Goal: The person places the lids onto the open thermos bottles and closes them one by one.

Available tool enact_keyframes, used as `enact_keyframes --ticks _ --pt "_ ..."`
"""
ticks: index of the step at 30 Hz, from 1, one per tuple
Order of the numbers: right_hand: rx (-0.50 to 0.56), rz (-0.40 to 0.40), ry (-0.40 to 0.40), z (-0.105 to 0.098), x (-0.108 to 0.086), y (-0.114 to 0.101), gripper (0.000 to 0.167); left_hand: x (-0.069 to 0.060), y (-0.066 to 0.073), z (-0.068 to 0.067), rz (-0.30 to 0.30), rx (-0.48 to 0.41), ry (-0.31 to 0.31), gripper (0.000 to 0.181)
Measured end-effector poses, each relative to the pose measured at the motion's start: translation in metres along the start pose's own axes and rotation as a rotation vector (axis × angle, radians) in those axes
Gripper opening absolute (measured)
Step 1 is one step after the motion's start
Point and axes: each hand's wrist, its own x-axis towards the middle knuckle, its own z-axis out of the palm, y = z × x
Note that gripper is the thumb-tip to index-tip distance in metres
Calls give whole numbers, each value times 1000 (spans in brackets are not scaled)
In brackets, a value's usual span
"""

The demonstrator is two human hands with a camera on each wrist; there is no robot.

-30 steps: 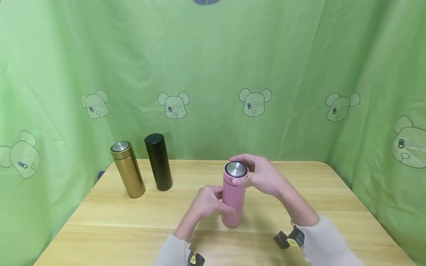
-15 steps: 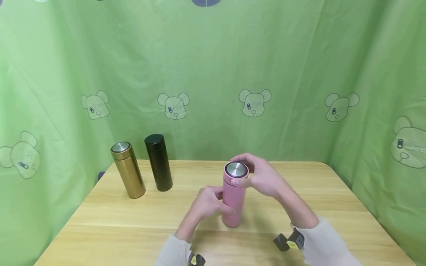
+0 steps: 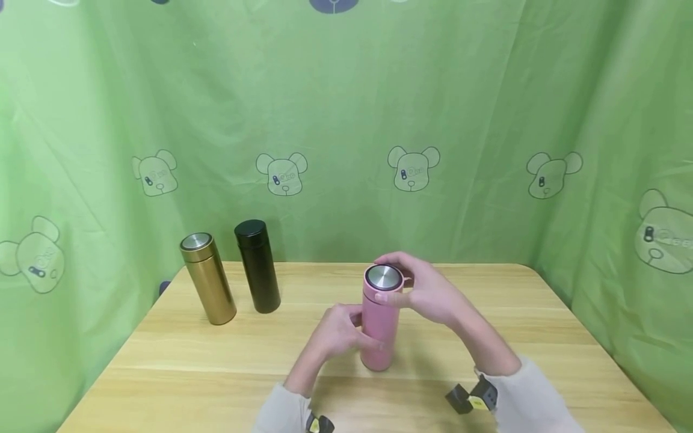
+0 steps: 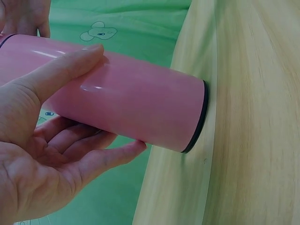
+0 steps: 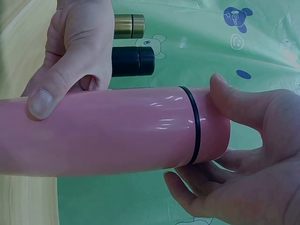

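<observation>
A pink thermos (image 3: 380, 325) with a silver-topped lid (image 3: 384, 277) stands upright on the wooden table, right of the middle. My left hand (image 3: 338, 329) grips its body from the left, thumb across the near side; the left wrist view shows the fingers curled beneath the thumb, around the pink wall (image 4: 145, 98). At the top, my right hand (image 3: 428, 288) holds the lid between thumb and fingers. A dark ring (image 5: 194, 124) marks the seam between lid and body in the right wrist view. Whether the lid is loose cannot be told.
A gold thermos (image 3: 211, 282) and a black thermos (image 3: 258, 267) stand upright at the left of the table (image 3: 216, 373). Green curtain (image 3: 346, 90) with printed bear heads hangs behind and along both sides.
The head view has tilted slightly, so the scene sits a little lower. A right fingertip now shows beside the lid; both hands stay in place on the pink thermos.
</observation>
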Motion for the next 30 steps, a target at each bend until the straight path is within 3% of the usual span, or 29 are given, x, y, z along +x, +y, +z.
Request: enact_keyframes --ticks 5,11,20,30 --pt "30 13 -31 -2 -2 -1 73 0 1 2 15 -8 20 49" --pt "-23 38 -41 -5 -6 -1 91 1 1 -4 -6 6 125 47" --pt "-31 88 -26 -5 -13 4 86 3 -14 -34 -30 42 275 49" --pt "20 133 -30 -1 -18 11 81 -5 -25 -74 -117 133 518 52"
